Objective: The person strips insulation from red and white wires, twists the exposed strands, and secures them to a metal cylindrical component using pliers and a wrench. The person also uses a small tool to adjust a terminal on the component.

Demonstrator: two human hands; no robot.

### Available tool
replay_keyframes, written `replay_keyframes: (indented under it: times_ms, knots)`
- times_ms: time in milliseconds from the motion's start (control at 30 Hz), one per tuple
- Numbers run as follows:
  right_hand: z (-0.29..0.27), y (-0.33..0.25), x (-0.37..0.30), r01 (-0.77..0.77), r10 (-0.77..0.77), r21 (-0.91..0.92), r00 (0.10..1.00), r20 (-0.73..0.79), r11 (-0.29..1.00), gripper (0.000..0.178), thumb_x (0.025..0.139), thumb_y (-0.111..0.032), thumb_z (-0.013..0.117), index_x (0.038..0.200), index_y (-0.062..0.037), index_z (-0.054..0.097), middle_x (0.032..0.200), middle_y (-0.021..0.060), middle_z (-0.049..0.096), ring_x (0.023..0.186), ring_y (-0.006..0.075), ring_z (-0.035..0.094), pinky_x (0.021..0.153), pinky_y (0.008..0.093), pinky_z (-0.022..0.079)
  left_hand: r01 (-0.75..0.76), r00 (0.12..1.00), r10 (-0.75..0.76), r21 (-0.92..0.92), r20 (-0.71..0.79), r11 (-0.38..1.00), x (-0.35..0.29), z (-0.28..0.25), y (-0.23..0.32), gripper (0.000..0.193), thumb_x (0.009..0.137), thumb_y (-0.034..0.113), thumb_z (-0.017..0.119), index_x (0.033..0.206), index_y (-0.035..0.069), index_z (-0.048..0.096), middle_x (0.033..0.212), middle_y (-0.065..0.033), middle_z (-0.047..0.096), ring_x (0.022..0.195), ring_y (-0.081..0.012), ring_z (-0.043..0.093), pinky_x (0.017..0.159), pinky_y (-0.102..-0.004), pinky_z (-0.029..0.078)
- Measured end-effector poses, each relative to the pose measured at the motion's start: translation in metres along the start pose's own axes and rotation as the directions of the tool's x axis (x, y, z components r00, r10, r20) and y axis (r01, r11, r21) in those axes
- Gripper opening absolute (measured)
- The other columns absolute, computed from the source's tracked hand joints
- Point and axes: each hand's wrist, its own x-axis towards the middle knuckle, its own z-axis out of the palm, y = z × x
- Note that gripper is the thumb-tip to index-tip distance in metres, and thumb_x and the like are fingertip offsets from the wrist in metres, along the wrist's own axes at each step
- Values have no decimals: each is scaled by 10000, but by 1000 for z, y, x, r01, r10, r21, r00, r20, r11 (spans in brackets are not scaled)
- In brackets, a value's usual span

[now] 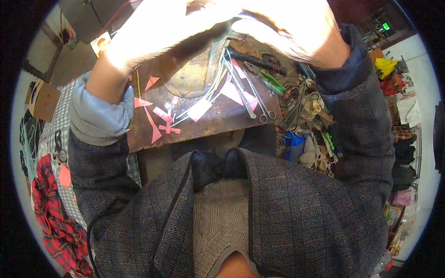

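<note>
Both hands are raised together over the far side of the worktable, bleached by bright light. My left hand point(194, 23) reaches in from the left, fingers drawn together toward the middle. My right hand point(273, 30) meets it from the right, its fingers closed too. What is pinched between them is washed out. Below them lies a worn brownish pad point(187, 76) on the dark tabletop point(199, 132). Beside it are long metal scissor-handled forceps point(262, 102), a straight metal tool point(241, 92), thin pale rods point(218, 85), pink paper scraps point(153, 125) and a pale paper piece point(200, 110).
A green-handled tool point(272, 82) and a dark rod point(259, 61) lie at the table's right. Tangled wires point(296, 104) and a blue item point(295, 144) are heaped beyond. A checked cloth point(60, 120) with black-handled scissors point(60, 150) and a red plaid cloth point(53, 213) lie left.
</note>
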Motion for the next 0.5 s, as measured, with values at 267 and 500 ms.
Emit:
replay_keyframes:
  times_ms: [267, 500]
  knots:
    - [-32, -7, 4, 19, 29, -145, 947, 321, 989, 195, 743, -217, 818, 845, -84, 719, 725, 51, 625, 627, 242, 586, 574, 369, 470, -144, 989, 133, -217, -65, 966, -7, 9, -34, 446, 987, 186, 661, 1392, 13, 588, 1329, -153, 650, 1195, -271, 648, 1023, -392, 535]
    - [4, 10, 3, 82, -55, -268, 993, 105, 960, 238, 759, -281, 815, 851, -89, 708, 787, 55, 631, 700, 244, 598, 615, 378, 475, -342, 939, 263, -531, -221, 775, 1, 22, -38, 473, 979, 184, 671, 1398, -5, 556, 1308, -150, 648, 1161, -254, 654, 1011, -379, 546]
